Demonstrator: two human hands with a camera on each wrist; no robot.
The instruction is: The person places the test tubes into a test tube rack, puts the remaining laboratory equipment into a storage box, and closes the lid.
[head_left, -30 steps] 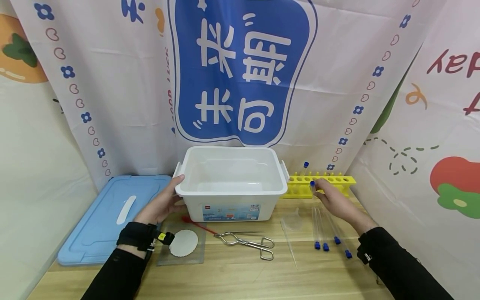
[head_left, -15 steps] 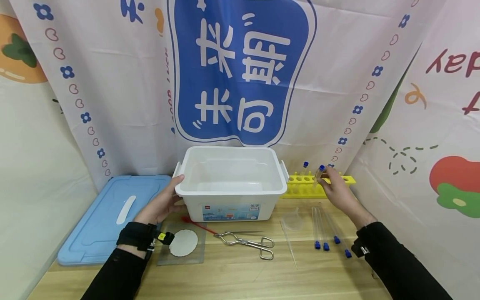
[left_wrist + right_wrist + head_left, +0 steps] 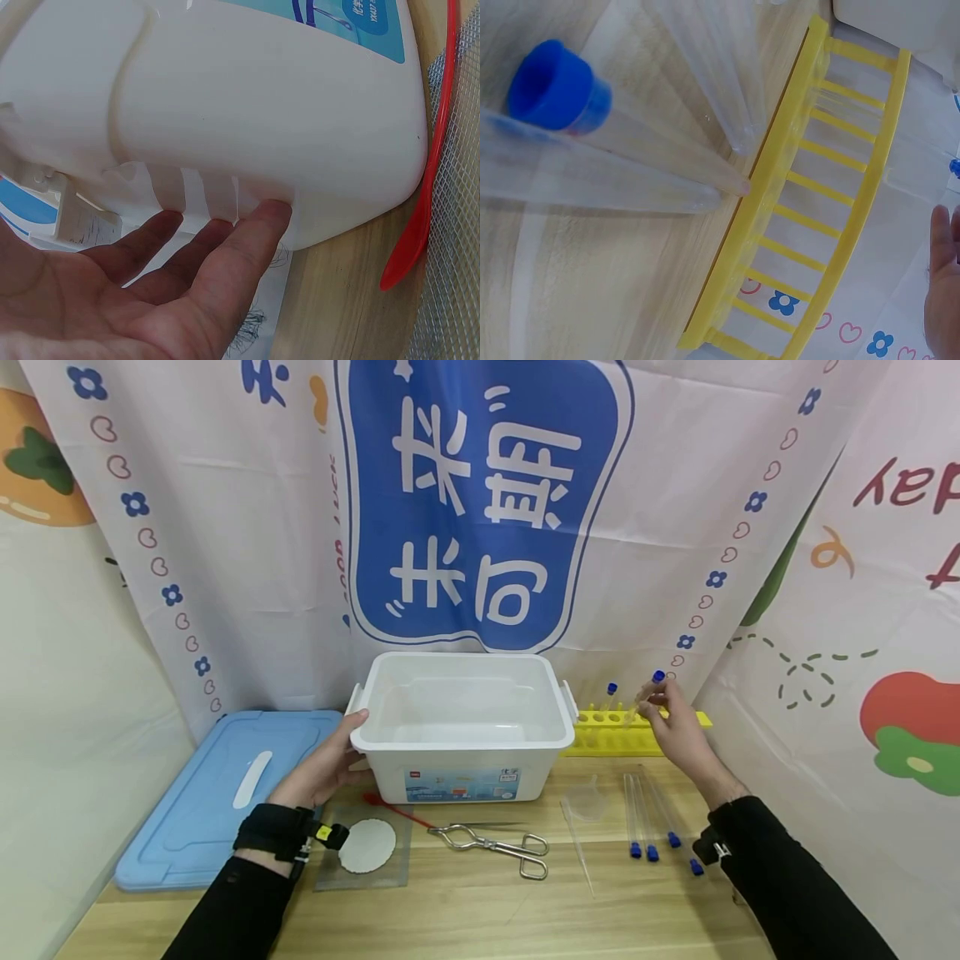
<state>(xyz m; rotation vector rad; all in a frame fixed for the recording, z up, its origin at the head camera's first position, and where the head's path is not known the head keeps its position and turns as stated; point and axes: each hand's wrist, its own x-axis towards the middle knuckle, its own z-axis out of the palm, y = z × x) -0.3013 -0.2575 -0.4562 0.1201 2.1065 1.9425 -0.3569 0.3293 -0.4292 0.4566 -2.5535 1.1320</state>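
Observation:
A white plastic box (image 3: 461, 777) stands in the middle of the table. My left hand (image 3: 326, 764) rests against its left side, fingers (image 3: 247, 240) extended and fingertips at the wall. On the right, my right hand (image 3: 675, 722) pinches a blue-capped test tube (image 3: 657, 677) just under the cap. The tube tilts, its lower end overlapping the yellow test tube rack (image 3: 611, 743) in the head view. Another blue-capped test tube (image 3: 611, 690) stands in the rack. Only part of the right hand shows in its wrist view, at the right edge beyond the rack.
Several blue-capped tubes (image 3: 635, 827) lie right of a clear funnel (image 3: 587, 802) and a thin glass rod (image 3: 577, 847). Metal tongs (image 3: 487, 843), a red spoon (image 3: 412, 232) and a mesh (image 3: 397, 868) lie before the box. A blue lid (image 3: 195, 810) lies left.
My right hand has lifted the test tube up and to the right, from in front of the rack to above it. The left hand and the box have stayed in place.

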